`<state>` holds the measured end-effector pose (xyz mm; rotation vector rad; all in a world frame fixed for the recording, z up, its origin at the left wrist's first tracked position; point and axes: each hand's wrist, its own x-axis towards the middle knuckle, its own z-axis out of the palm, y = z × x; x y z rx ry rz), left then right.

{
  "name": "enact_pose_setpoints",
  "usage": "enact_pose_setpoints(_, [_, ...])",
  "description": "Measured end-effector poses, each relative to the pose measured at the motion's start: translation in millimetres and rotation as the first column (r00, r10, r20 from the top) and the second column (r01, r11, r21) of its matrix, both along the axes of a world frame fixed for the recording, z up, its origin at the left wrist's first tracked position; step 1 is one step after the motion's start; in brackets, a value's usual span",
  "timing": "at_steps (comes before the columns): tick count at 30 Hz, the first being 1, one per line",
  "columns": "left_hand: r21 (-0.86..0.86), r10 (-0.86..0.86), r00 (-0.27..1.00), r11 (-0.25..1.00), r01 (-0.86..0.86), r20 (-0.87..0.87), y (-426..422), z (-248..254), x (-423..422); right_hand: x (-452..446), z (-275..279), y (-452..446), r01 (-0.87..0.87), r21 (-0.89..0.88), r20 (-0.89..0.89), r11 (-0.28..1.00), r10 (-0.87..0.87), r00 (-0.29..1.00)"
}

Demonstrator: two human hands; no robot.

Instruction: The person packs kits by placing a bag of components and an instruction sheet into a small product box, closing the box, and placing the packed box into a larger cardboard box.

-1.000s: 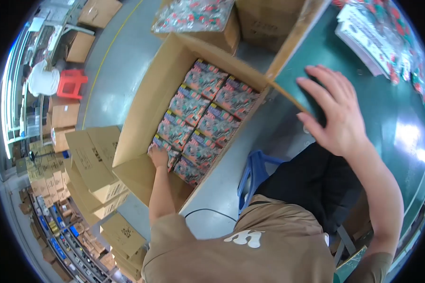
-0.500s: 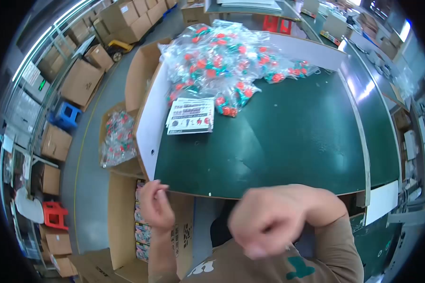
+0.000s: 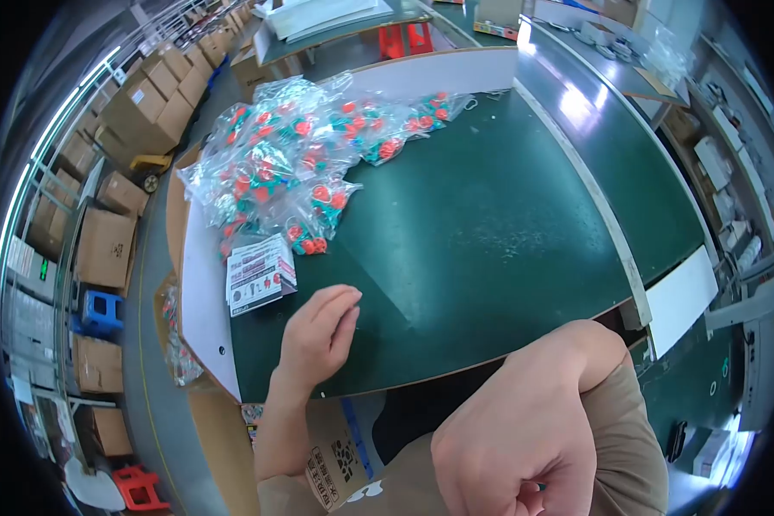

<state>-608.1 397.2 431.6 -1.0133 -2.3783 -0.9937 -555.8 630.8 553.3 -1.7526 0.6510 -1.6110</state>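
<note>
My left hand [image 3: 320, 337] is over the front left of the green tabletop [image 3: 490, 198], fingers pressed together and thumb close to them. Nothing shows in it. Just beyond it lies a small stack of printed leaflets [image 3: 261, 273]. My right hand [image 3: 520, 430] is close to the camera, in front of the table's near edge. Its fingers curl under into a fist, and whatever they may hold is hidden. Behind the leaflets is a heap of clear plastic bags [image 3: 275, 163] with red and green pieces inside.
A white side board [image 3: 211, 301] borders the table on the left. An open carton [image 3: 219, 447] stands below the front left edge. More bagged pieces [image 3: 176, 344] sit in a box beside the table. A white panel [image 3: 684, 297] juts out at the right.
My left hand has moved from beside the table's front left corner to over the tabletop near the leaflets. My right hand is lower and nearer the camera. The view has turned right.
</note>
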Motion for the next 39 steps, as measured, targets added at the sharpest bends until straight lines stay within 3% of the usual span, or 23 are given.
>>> enact_pose_setpoints(8, [-0.01, -0.079, 0.992, 0.997, 0.079, -0.097, 28, -11, -66, 3, -5, 11, -0.026, -0.022, 0.02, 0.999, 0.027, 0.999])
enact_pose_setpoints(13, [0.083, 0.019, 0.991, 0.997, -0.009, -0.129, 28, -43, -66, 1, -10, 11, -0.064, 0.017, 0.05, 0.998, 0.063, 0.997])
enact_pose_setpoints(18, [-0.001, 0.029, 0.983, 1.0, -0.029, -0.179, 16, -56, -63, -6, -17, -2, -0.093, -0.043, 0.056, 0.995, 0.096, 0.994])
enact_pose_setpoints(20, [0.001, 0.046, 0.984, 0.999, -0.046, -0.173, 16, -55, -63, -15, -20, 7, -0.034, 0.045, 0.064, 0.998, 0.031, 0.998])
enact_pose_setpoints(22, [-0.106, 0.075, 0.992, 0.991, -0.087, -0.105, 14, -53, -62, -25, -24, 22, 0.02, 0.143, 0.056, 0.99, -0.029, 0.998])
enact_pose_setpoints(23, [-0.1, 0.094, 0.989, 0.989, -0.106, -0.114, 12, -53, -61, -32, -32, 32, 0.133, 0.244, 0.116, 0.961, -0.165, 0.979])
enact_pose_setpoints(24, [-0.133, 0.138, 0.982, 0.979, -0.155, -0.125, 10, -53, -61, -39, -42, 43, 0.238, 0.347, 0.156, 0.907, -0.306, 0.939])
enact_pose_setpoints(25, [-0.167, 0.179, 0.974, 0.965, -0.201, -0.137, 8, -54, -62, -46, -49, 53, 0.476, 0.498, 0.004, 0.725, -0.551, 0.835])
enact_pose_setpoints(26, [-0.198, 0.218, 0.964, 0.949, -0.246, -0.151, 6, -55, -63, -55, -66, 60, 0.69, 0.554, -0.242, 0.465, -0.703, 0.668])
enact_pose_setpoints(27, [-0.227, 0.257, 0.953, 0.93, -0.289, -0.163, 6, -57, -65, -66, -87, 64, 0.841, 0.517, -0.485, 0.159, -0.755, 0.441])
enact_pose_setpoints(28, [-0.219, 0.266, 0.949, 0.929, -0.3, -0.169, 4, -60, -66, -75, -106, 63, 0.844, 0.511, -0.493, 0.164, -0.748, 0.444])
enact_pose_setpoints(32, [-0.227, 0.493, 0.846, 0.817, -0.531, -0.205, -2, -73, -76, -97, -169, 62, 0.961, 0.094, -0.738, -0.259, -0.666, -0.108])
enact_pose_setpoints(37, [-0.279, 0.477, 0.781, 0.749, -0.601, -0.402, 9, -68, -75, -94, -182, 67, 0.981, 0.11, -0.717, -0.159, -0.697, -0.033])
enact_pose_setpoints(39, [-0.288, 0.498, 0.766, 0.726, -0.625, -0.406, 10, -78, -78, -95, -179, 67, 0.981, 0.112, -0.72, -0.157, -0.693, -0.029])
